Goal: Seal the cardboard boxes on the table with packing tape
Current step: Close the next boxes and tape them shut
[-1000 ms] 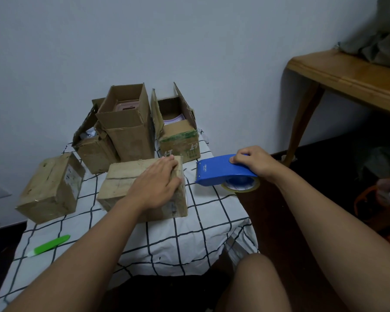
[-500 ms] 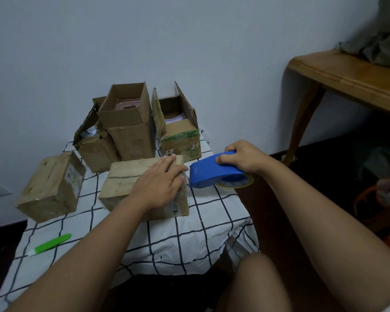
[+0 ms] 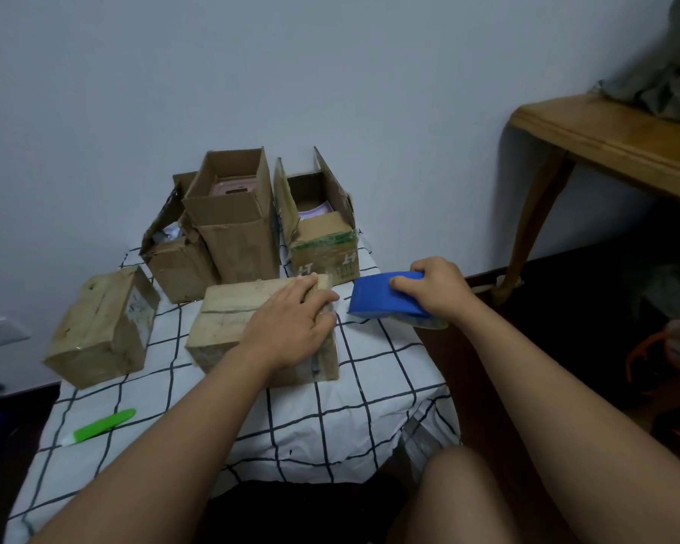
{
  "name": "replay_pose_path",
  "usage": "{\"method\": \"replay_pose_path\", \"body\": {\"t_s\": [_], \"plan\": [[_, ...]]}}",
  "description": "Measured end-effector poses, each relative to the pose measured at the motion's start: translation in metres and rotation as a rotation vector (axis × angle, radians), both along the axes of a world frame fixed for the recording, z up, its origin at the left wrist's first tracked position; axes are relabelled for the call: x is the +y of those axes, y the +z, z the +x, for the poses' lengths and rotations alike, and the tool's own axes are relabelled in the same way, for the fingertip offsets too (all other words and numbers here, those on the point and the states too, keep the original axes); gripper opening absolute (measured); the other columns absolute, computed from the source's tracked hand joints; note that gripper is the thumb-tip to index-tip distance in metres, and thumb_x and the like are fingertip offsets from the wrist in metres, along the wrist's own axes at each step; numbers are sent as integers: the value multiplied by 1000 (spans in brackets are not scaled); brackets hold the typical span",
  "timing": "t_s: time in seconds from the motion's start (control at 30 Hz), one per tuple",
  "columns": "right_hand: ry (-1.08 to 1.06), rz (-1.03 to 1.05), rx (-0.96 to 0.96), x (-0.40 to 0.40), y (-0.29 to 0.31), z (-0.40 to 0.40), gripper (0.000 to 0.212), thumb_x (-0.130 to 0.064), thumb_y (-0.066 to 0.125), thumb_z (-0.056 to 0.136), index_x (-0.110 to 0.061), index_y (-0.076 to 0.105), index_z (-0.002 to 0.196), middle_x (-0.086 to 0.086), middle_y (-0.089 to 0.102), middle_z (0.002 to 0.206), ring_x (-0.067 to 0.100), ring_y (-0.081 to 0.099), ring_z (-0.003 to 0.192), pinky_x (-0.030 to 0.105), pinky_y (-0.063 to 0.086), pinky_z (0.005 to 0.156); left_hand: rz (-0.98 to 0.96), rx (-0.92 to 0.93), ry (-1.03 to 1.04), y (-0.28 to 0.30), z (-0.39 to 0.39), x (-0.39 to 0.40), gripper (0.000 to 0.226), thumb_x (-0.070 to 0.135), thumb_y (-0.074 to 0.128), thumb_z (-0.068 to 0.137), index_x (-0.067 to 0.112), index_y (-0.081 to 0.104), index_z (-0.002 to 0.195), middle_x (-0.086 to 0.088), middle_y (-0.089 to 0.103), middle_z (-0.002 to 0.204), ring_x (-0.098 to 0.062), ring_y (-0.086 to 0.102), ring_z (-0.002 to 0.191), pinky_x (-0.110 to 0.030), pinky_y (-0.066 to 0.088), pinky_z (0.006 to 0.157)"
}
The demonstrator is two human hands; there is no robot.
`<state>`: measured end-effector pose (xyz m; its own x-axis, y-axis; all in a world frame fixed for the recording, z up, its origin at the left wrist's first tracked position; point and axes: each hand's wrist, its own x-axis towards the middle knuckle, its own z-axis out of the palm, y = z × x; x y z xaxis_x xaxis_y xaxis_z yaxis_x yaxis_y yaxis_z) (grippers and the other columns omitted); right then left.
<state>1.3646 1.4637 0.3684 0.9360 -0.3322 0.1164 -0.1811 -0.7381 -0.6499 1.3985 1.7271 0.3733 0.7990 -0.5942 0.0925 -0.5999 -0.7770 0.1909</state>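
While our left hand (image 3: 291,327) lies flat with fingers straight on the closed box (image 3: 228,323) at the middle of the desk (image 3: 330,426), our right hand (image 3: 436,286) curls its fingers over the blue tape dispenser (image 3: 377,300), held just beside the box's right end and apart from it. The left grip clasps nothing; it only presses the box top. The roll of clear tape (image 3: 424,320) shows under the dispenser's shell. Behind the pressed box stand 3 open boxes: a tall one (image 3: 232,229) with its flaps up, a torn one (image 3: 173,261) to its left, and one with green print (image 3: 326,249) to its right. 1 more closed box (image 3: 99,327) sits tilted near the desk's left edge. A green pen-like tool (image 3: 103,426) lies on the checked cloth at front left.
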Motion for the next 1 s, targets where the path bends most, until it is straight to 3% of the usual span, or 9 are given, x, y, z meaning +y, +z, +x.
{"method": "replay_pose_path", "body": {"t_s": [0.1,0.17,0.33,0.43,0.53,0.7,0.9,1.0], "plan": [[-72,108,-59,-1,1,-5,46,-43,68,80,-2,55,64,5,48,57,18,45,55,32,34,52,-10,-1,19,3,-3,-2,77,75,25,87,34,19,151,4,23,160,-17,23,146,-41,27,114],[-116,177,-90,0,2,-8,47,-43,69,81,-2,55,64,5,47,58,17,45,54,31,34,52,-6,-22,41,5,-5,-4,89,77,36,85,23,19,153,1,28,159,-19,29,143,-40,30,113],[-160,301,-146,4,6,-15,40,-40,70,81,-9,53,62,5,44,58,17,43,55,31,34,54,80,-64,11,16,-10,-2,73,58,50,86,24,30,148,2,20,161,-21,32,140,-38,28,113],[-153,377,-174,9,13,-16,42,-38,71,82,-1,57,66,6,46,60,18,45,57,32,35,56,79,-16,-21,20,-18,13,68,49,54,86,25,31,145,-1,13,162,-24,28,142,-40,34,110],[-120,416,-178,18,20,-17,41,-38,71,83,-1,60,69,5,48,61,17,46,57,30,36,55,55,22,-6,21,-24,33,72,38,55,86,19,26,149,-6,22,159,-23,24,143,-36,26,114],[-84,419,-188,38,26,-21,37,-37,71,85,-6,60,66,2,51,58,14,48,55,28,38,53,90,-58,161,11,-37,44,77,67,46,87,26,28,150,-8,21,158,-26,19,143,-39,20,117],[-63,447,-193,59,28,-20,37,-37,71,84,-17,55,58,-6,48,52,12,47,52,25,36,52,95,-80,150,8,-39,45,63,37,50,94,24,23,150,-6,23,159,-26,22,144,-42,17,119],[-56,468,-199,68,29,-20,38,-37,71,84,-19,53,56,-13,45,44,4,45,45,22,35,49,101,-57,127,9,-40,60,75,45,52,93,19,17,153,-3,18,161,-22,17,147,-42,12,121]]}}
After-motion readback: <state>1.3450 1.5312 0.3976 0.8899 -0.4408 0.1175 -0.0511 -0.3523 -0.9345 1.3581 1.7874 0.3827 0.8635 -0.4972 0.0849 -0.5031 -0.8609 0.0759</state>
